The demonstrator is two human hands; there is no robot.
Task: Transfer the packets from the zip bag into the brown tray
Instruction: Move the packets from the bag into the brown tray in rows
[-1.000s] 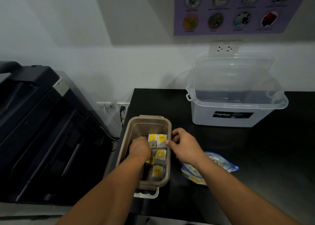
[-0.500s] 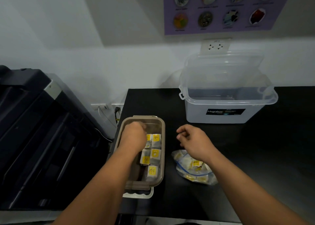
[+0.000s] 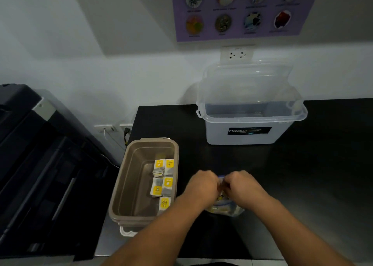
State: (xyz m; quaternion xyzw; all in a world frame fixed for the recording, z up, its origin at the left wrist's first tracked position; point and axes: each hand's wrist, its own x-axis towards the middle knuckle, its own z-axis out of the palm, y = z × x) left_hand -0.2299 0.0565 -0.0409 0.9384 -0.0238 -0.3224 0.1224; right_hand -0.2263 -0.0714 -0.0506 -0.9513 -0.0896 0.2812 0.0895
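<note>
The brown tray stands on the black table's left part, with several yellow-and-white packets lying along its right side. To its right lies the clear zip bag with more yellow packets inside. My left hand and my right hand meet over the bag's upper end, fingers curled and pinching at its opening. The hands cover most of the bag's mouth.
A clear plastic storage box with its lid leaning up stands at the back of the black table. A dark printer fills the left. Wall sockets and cables sit behind the tray. A white lid lies under the tray.
My left hand left the tray and moved right to the zip bag. My right hand dropped onto the bag's opening too. The packets in the tray now lie uncovered.
</note>
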